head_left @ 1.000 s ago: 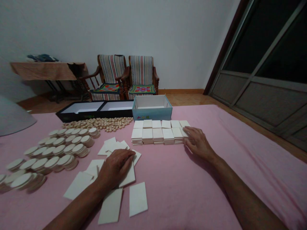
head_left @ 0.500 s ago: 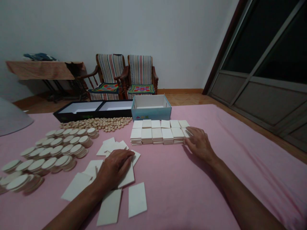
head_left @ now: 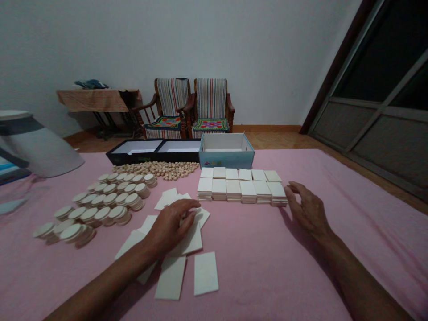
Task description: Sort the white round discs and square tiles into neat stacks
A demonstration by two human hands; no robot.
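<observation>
My left hand (head_left: 175, 222) rests over a loose heap of thin white square tiles (head_left: 192, 240), its thumb apart from the bent index finger. The other fingers curl beneath the palm, partly hidden. Two rectangular white cards (head_left: 206, 273) lie flat nearer to me. My right hand (head_left: 309, 208) is open and holds nothing. Its fingertips are just beside the right end of a block of stacked white square tiles (head_left: 247, 189), set in two neat rows. The front row stands several tiles high.
Stacks of round wooden discs (head_left: 110, 200) fill the left, with many small wooden beads (head_left: 157, 168) behind them. A black divided tray (head_left: 150, 157) and a blue box (head_left: 227, 158) stand at the back. A grey-white cone-shaped object (head_left: 50, 151) is at far left on the pink cloth (head_left: 261, 267).
My right hand has moved right, off the end tile stack, which now sits squared up. My left hand stays over the loose tiles. The view has turned left.
</observation>
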